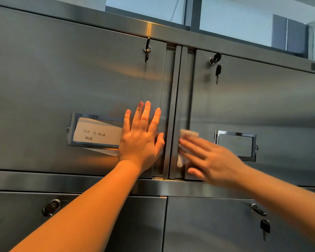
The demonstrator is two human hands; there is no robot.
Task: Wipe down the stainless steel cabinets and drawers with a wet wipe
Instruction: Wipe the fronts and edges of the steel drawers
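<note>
My left hand [142, 135] presses flat on the door [80, 79]; right hand [210, 160], fingers straight, presses the wipe [188, 133]. At 12 o'clock, keys [217, 67] could snag it.

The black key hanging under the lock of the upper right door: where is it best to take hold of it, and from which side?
Pinch the key by its flat black plastic head, coming straight from the front. It dangles freely on a ring below the lock, so the wide head faces outward; the thin metal blade below offers little grip.
</note>
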